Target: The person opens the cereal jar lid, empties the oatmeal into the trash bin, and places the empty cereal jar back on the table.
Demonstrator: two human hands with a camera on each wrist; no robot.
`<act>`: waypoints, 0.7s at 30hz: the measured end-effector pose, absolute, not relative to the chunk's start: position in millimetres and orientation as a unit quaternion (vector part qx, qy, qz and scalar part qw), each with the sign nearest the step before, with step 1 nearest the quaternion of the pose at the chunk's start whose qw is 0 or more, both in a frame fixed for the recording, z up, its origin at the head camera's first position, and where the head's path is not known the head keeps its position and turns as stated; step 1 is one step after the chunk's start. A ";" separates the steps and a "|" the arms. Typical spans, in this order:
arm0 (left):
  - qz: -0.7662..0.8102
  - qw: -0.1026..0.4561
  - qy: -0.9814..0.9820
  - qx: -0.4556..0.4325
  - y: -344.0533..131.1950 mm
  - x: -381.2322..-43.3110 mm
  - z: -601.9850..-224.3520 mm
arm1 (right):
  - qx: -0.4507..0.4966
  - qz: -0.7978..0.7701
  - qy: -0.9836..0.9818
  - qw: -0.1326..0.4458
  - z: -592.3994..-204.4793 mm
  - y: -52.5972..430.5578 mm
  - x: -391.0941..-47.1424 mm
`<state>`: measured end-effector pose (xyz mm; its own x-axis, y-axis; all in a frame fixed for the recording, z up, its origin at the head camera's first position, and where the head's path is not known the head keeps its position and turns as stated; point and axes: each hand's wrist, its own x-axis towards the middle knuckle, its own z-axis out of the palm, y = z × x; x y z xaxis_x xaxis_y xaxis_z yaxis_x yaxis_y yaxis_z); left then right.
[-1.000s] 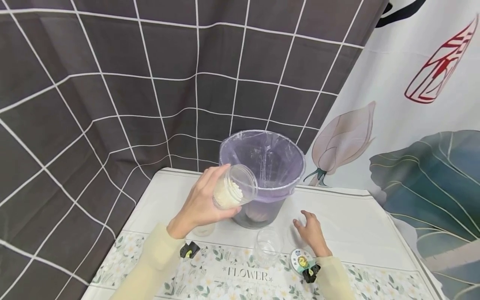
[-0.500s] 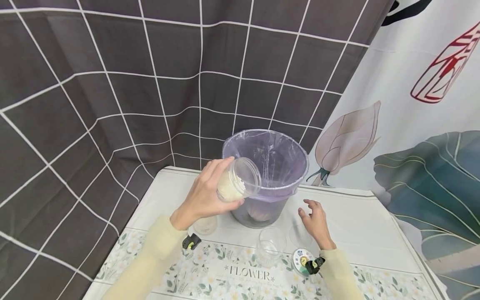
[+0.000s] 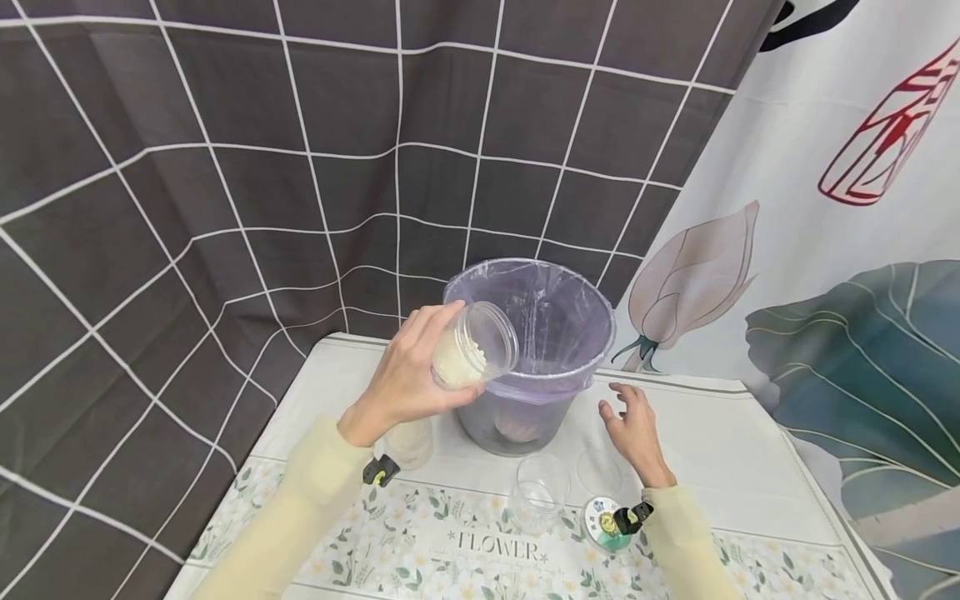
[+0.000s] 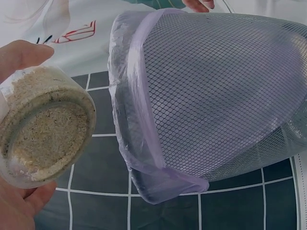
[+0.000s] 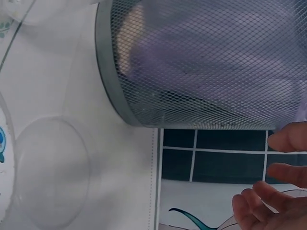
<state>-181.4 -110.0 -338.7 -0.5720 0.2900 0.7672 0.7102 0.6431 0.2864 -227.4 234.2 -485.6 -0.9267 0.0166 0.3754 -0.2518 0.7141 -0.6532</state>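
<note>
My left hand (image 3: 408,371) grips a clear plastic jar (image 3: 457,354) part filled with pale, grainy contents. The jar lies tilted, its open mouth toward the near left rim of a mesh wastebasket (image 3: 510,421) lined with a purple bag (image 3: 592,333). In the left wrist view the base of the jar (image 4: 53,139) faces the camera, showing beige, speckled grains packed inside, apart from the lined rim. My right hand (image 3: 636,432) holds nothing; its fingers are loosely bent, just right of the wastebasket. The fingers (image 5: 288,175) also show in the right wrist view.
Below my left wrist stands a second jar (image 3: 410,442) with pale contents. A clear container (image 3: 538,492) sits in front of the wastebasket, beside a clear round disc (image 3: 600,473) and a round printed lid (image 3: 606,523). Dark checked cloth (image 3: 337,192) hangs behind the table.
My left hand has raised the tilted jar slightly, toward the wastebasket's rim. My right hand has shifted a little farther from me. The level of the grains looks about the same.
</note>
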 end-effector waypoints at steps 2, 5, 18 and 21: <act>-0.297 0.356 -0.834 -0.299 -110.3 -183.1 -337.9 | 0.067 0.373 -0.906 0.189 -483.2 234.0 -228.6; -0.298 0.358 -0.833 -0.297 -110.3 -185.7 -336.0 | 0.068 0.372 -0.905 0.196 -480.2 233.4 -230.4; -0.283 0.362 -0.839 -0.292 -107.8 -191.2 -330.2 | 0.082 0.387 -0.892 0.219 -462.5 231.6 -237.7; -0.280 0.363 -0.840 -0.290 -107.7 -192.7 -330.4 | 0.087 0.389 -0.890 0.222 -457.7 231.4 -239.4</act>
